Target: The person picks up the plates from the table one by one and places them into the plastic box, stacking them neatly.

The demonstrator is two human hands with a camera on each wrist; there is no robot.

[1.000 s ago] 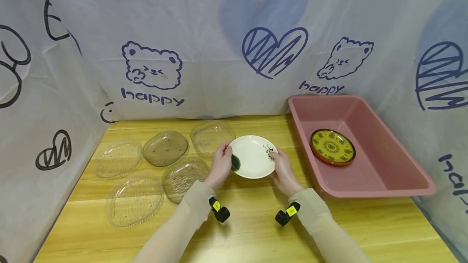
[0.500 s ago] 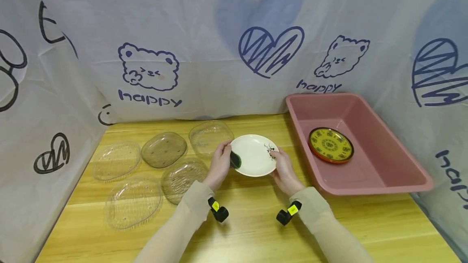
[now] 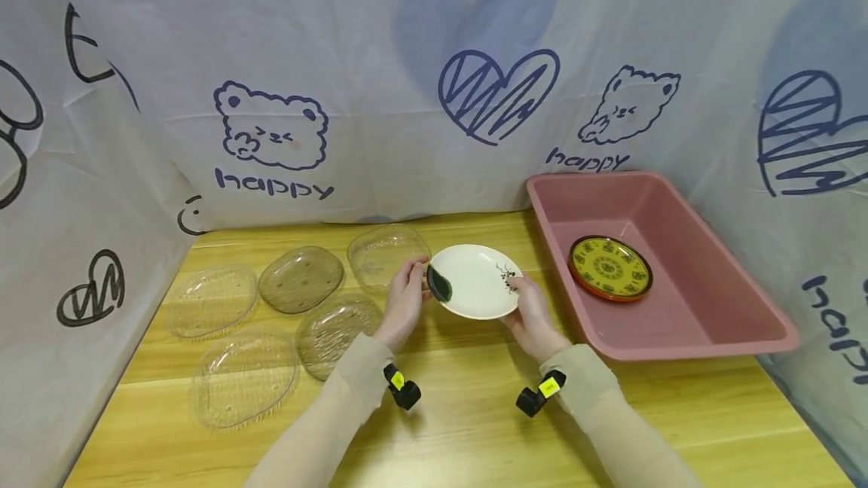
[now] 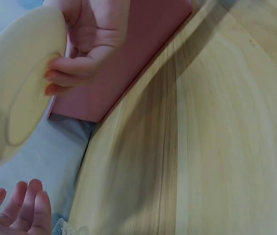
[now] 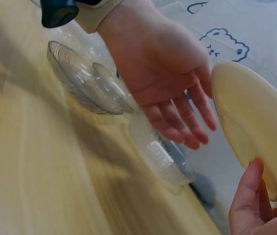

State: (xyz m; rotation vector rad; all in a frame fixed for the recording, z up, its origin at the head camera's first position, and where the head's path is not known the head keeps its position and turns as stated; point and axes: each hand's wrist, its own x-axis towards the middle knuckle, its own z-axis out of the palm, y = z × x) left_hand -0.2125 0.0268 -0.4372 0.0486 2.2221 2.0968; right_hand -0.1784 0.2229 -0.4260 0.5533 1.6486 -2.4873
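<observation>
A white plate (image 3: 472, 282) with a dark green patch and a small dark floral print is held up above the table. My right hand (image 3: 533, 313) grips its right side, thumb over the rim and curled fingers (image 4: 70, 68) pressing the underside in the left wrist view. At the opposite rim is my left hand (image 3: 404, 303); in the right wrist view this left hand (image 5: 165, 81) has its palm turned up and its fingers loosely extended, not wrapped round the plate. A gap shows between the left fingers (image 4: 33, 205) and the plate in the left wrist view.
To the right stands a pink basin (image 3: 712, 315), with a yellow-patterned, dark-rimmed plate (image 3: 610, 268) inside it. Several transparent dishes lie at the left, among them a brownish dish (image 3: 301, 279) and a clear dish (image 3: 246, 379). A printed white cloth (image 3: 380, 141) walls the table's back.
The left hand has loosened from the plate's rim, its fingers now apart from it. The right hand keeps its grip, and the plate has shifted slightly right and up in view.
</observation>
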